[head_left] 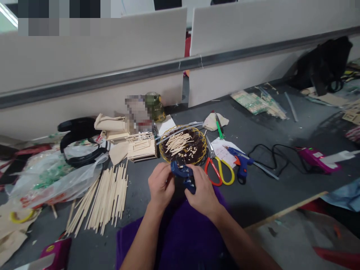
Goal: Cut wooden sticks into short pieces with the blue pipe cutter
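Observation:
My right hand [203, 191] is wrapped around a dark blue hand cutter [181, 171], its thick head pointing up and left. My left hand [161, 184] is closed at the tool's left side, fingers pinched together. Whatever it pinches is hidden or too small to name. Just beyond the tool, a round woven basket [203, 150] holds a pile of thin wooden sticks [177, 143] and short cut bits [189, 153]. Scissors [221, 170] with one red and one yellow handle lie right of my right hand.
Long wooden sticks [108, 198] lie on the left, near a small stick-built frame [142, 148] and a plastic bag [67, 180]. A blue glue gun [242, 170], green utility knife [219, 127] and magenta device [316, 159] with a black cord lie right. White panels [92, 60] stand behind.

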Action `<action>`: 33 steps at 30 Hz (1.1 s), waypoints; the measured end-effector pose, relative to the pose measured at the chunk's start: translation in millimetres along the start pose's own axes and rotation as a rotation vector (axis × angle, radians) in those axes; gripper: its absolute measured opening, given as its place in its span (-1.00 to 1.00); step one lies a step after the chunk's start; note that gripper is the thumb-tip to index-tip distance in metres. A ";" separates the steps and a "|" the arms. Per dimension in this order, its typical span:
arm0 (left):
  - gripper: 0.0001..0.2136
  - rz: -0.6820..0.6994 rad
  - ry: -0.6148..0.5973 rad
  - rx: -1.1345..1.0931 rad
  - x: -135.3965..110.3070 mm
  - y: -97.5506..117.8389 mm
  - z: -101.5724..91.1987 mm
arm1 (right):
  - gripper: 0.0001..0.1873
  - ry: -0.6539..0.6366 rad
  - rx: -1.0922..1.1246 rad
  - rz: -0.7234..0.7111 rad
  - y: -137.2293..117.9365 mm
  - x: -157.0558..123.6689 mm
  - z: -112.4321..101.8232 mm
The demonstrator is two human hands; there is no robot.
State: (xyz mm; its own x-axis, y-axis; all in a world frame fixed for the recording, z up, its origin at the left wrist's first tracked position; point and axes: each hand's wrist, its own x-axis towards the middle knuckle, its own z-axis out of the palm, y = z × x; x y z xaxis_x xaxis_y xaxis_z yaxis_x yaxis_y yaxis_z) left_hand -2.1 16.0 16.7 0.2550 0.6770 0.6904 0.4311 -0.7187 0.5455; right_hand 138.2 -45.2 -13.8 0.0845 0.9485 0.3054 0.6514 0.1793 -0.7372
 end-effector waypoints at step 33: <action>-0.85 -0.300 -0.086 -0.095 -14.9 -18.0 24.8 | -0.87 -0.342 0.000 0.302 6.9 10.2 -0.5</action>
State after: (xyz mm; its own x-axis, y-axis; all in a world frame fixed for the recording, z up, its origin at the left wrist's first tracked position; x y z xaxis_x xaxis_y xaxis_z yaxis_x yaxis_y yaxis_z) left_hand 7.8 22.8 -15.2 0.2026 0.8690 0.4515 0.4163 -0.4937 0.7635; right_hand 143.9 -34.4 -15.5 0.0170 0.9901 -0.1395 0.6355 -0.1184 -0.7630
